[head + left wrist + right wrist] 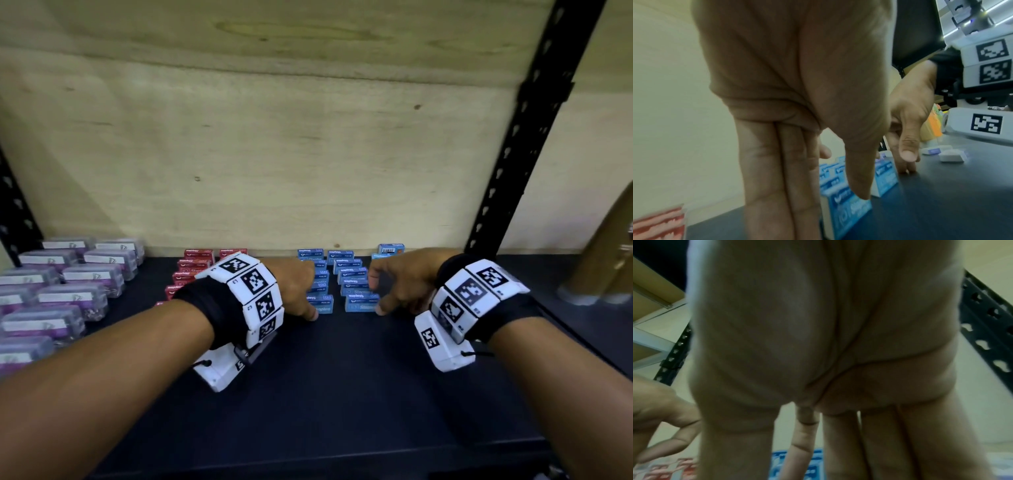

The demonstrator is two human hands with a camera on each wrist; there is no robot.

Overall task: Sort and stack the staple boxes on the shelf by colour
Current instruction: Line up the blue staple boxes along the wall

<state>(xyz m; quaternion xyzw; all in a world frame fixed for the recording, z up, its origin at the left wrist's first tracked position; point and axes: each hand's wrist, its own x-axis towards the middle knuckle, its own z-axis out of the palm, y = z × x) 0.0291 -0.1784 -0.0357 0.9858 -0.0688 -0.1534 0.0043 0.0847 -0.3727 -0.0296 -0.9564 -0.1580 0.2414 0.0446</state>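
Both my forearms reach over the dark shelf (342,394). My left hand (294,291) and right hand (399,282), fingers straight and holding nothing, flank two rows of blue staple boxes (352,284).

We find bare shelf (342,394) in front; blue boxes (354,284), red boxes (191,270) and purple boxes (68,284) block the back.

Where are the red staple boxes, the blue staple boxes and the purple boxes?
red staple boxes (195,263), head view, top of a box in the row.
blue staple boxes (361,303), head view, front face of the nearest box.
purple boxes (78,298), head view, lid of one box.
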